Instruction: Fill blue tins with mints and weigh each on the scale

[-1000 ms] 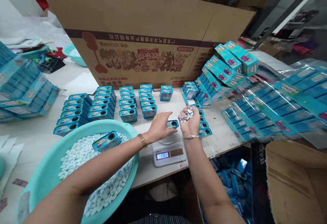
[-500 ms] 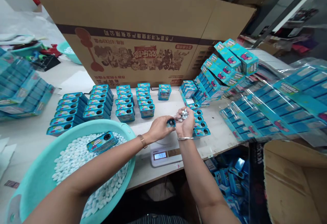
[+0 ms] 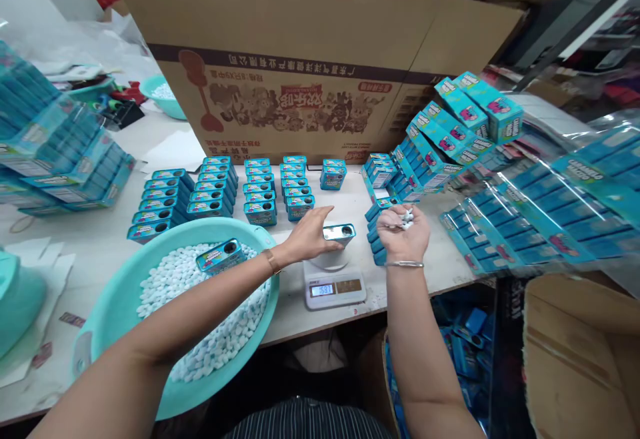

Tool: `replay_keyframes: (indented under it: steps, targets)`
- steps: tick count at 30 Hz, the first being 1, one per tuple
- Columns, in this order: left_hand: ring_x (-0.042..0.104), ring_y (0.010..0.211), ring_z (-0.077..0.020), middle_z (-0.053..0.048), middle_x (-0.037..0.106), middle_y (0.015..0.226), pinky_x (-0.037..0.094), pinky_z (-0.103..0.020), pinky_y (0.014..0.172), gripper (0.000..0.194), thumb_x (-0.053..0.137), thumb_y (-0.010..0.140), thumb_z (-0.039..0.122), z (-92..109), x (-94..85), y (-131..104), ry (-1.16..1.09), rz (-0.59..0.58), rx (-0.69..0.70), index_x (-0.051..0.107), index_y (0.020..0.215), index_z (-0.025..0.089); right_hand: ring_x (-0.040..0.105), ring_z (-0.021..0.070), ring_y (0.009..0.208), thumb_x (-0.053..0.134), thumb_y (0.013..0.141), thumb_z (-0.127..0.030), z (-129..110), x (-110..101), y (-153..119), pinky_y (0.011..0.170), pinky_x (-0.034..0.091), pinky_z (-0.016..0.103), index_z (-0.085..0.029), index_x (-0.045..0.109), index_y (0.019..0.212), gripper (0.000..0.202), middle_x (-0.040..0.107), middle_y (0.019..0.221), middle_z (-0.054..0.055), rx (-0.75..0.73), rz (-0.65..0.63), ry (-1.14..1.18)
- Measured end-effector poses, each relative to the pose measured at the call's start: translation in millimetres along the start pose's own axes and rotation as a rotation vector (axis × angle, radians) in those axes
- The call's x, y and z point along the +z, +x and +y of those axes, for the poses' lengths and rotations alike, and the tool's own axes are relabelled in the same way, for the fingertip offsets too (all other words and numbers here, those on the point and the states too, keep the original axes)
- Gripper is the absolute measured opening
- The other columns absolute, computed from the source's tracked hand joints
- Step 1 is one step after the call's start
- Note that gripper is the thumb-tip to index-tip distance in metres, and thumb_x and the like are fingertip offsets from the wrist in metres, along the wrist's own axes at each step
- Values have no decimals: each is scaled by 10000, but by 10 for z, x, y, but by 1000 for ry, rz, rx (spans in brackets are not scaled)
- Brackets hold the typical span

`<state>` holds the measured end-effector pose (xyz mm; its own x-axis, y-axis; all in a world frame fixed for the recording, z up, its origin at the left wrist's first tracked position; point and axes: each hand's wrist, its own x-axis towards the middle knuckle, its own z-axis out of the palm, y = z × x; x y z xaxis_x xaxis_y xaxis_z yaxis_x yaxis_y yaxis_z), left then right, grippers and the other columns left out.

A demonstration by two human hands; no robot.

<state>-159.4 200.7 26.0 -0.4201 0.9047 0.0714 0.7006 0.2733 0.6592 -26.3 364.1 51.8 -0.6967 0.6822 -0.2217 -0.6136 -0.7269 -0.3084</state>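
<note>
Left hand [image 3: 309, 235]: thumb and fingers spread about the left end of one blue tin [image 3: 336, 233], over the plate of the white scale [image 3: 336, 290]; cannot tell whether they grip it or merely rest alongside, nor whether the tin bears fully on the plate. Tin is level, top face up, its round hole toward the right. Half a second ago it was tipped toward the other hand, its hole right at those fingertips; the two are now apart. Right hand [image 3: 404, 242]: drawn off to the right, palm up, cupped, fingers curled round a few white candies [image 3: 408, 217]; the handful looks smaller than in both earlier frames. It now hangs by a row of tins [image 3: 376, 239], partly hiding it. Display [image 3: 321, 290] digits have risen across the three frames; now apparently 1687, decimal point too small to tell. Unchanged: large green tub [image 3: 113, 305] of candies at left, with one tin [image 3: 220, 256] lying on them, and the grouped tins [image 3: 259, 211] behind.
</note>
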Motion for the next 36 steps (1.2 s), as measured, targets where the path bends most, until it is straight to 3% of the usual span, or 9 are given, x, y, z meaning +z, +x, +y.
replay_keyframes:
  steps: [5,10,18,23,26,29,33,36]
  targets:
    - [364,1377,-316,-165,428,1466,326,-441,1132,905,782,678,449,-63,-149,-110,18,20,-23,369,1422,140,357,67,383,458,745,-96,-172,-48,-105,364,334,170,-218,355,635,194,397,519,-74,-49,-33,52]
    - [384,1360,-315,-152,448,1448,331,-450,1132,853,770,700,428,-61,-170,-125,36,30,-6,383,1409,152,360,65,388,465,740,-91,-200,-143,-102,365,349,165,-218,361,644,189,407,530,-71,-69,-35,64]
    - [402,1347,-318,-157,471,1424,339,-450,1125,835,774,707,405,-15,-44,-50,55,6,28,388,1398,138,321,60,360,454,768,-111,-25,-141,-29,336,302,154,-218,355,648,189,410,500,-75,-18,46,57]
    - [471,1274,-317,-165,517,1362,395,-422,1063,810,756,722,392,39,73,27,189,-24,45,383,1388,122,349,59,369,481,765,-110,31,-157,17,347,310,153,-217,363,659,192,420,519,-75,1,-14,29]
    - [578,1127,-315,-137,616,1195,469,-408,929,550,685,767,315,70,157,97,318,-105,46,504,1259,147,363,60,379,485,764,-107,-46,-204,-13,355,327,155,-216,361,662,194,437,531,-72,2,-49,39]
    - [634,1023,-269,-85,653,1098,490,-341,821,314,595,803,258,99,176,293,319,-114,15,565,1109,201,376,62,387,488,768,-107,-201,-265,-110,361,343,157,-212,377,665,184,447,538,-68,-52,-37,64]
    - [610,1090,-264,-93,618,1185,478,-332,858,340,552,829,279,158,128,854,274,30,-40,519,1160,207,376,64,383,474,762,-93,-406,-328,-286,354,340,157,-205,403,664,165,441,530,-62,-150,49,94]
    - [578,1160,-290,-149,586,1240,472,-359,904,371,531,831,236,184,194,1316,246,22,-78,507,1193,162,371,63,380,464,751,-82,-492,-358,-389,350,335,156,-202,416,672,152,451,535,-57,-183,96,82]
